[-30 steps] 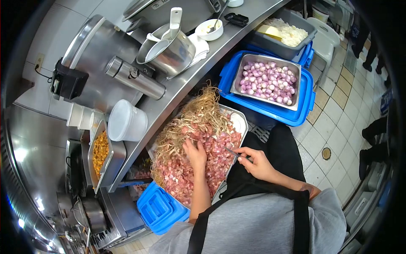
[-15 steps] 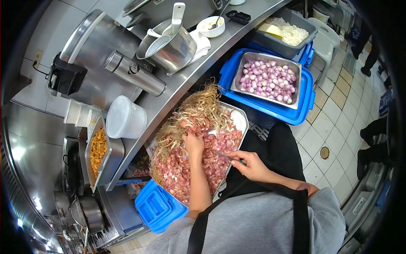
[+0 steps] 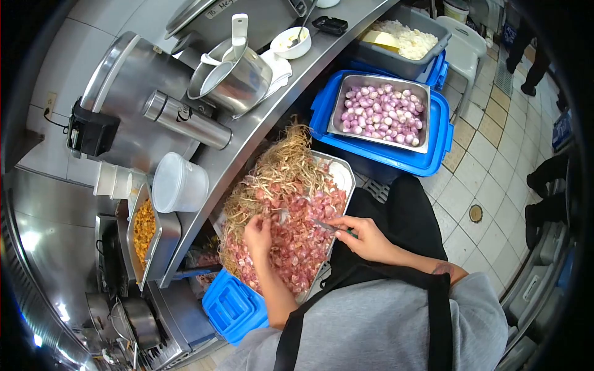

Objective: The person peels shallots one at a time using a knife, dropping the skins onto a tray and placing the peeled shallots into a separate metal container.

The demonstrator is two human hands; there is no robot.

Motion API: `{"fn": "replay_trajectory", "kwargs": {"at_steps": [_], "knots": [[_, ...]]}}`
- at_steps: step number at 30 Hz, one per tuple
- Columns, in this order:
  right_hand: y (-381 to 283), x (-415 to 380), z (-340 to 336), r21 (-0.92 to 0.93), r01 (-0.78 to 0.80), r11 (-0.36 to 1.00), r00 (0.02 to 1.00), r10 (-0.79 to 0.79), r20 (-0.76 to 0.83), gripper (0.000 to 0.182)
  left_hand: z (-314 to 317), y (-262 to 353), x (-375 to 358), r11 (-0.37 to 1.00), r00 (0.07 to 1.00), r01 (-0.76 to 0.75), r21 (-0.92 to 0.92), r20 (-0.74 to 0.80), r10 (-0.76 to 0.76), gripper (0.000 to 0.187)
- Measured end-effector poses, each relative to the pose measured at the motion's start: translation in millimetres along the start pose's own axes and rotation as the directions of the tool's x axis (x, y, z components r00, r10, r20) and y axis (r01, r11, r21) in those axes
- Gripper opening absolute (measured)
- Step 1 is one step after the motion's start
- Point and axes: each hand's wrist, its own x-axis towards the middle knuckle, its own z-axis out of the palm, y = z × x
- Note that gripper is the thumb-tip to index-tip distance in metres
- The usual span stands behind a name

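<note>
My right hand (image 3: pixel 365 239) grips a small knife (image 3: pixel 324 225), its blade pointing left over a heap of shallots and reddish skins (image 3: pixel 297 247). My left hand (image 3: pixel 258 236) is at the left of that heap, fingers drawn together; whatever is between them is too small to make out. Dry, straw-coloured stalks and roots (image 3: pixel 278 164) pile up along the heap's far and left sides. Beneath everything lies a large metal tray (image 3: pixel 351 185), its rim showing at the right. Peeled shallots (image 3: pixel 383 114) fill a steel pan (image 3: pixel 422 146) beyond my knees.
The steel pan rests on a blue lid (image 3: pixel 442 157). A grey tub (image 3: pixel 442 43) holds white chopped food behind it. Along the left runs a steel counter (image 3: pixel 247 133) with a pot (image 3: pixel 244 83), a flask (image 3: pixel 192 120) and a plastic tub (image 3: pixel 182 182). Other people's legs (image 3: pixel 526 55) show at right.
My left hand has drawn back from the middle of the heap toward its left side. The knife stays in my right hand at nearly the same place. The view has shifted slightly.
</note>
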Motion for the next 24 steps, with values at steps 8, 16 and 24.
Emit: {"fn": "replay_trajectory", "kwargs": {"at_steps": [8, 16, 24], "knots": [[21.8, 48.6, 51.7, 0.128, 0.104, 0.986, 0.976, -0.126, 0.176, 0.027, -15.3, 16.7, -41.5, 0.970, 0.974, -0.130, -0.205, -0.211, 0.086, 0.014], [34.7, 93.1, 107.4, 0.375, -0.261, 0.890, 0.928, 0.124, 0.352, 0.032, -9.7, 26.2, -58.1, 0.830, 0.994, -0.056, -0.555, -0.110, -0.006, 0.018], [29.4, 91.2, 105.5, 0.470, -0.336, 0.816, 0.925, 0.192, 0.328, 0.028, 0.1, 36.8, -63.8, 0.941, 0.964, -0.150, -0.304, -0.254, 0.071, 0.013]]}}
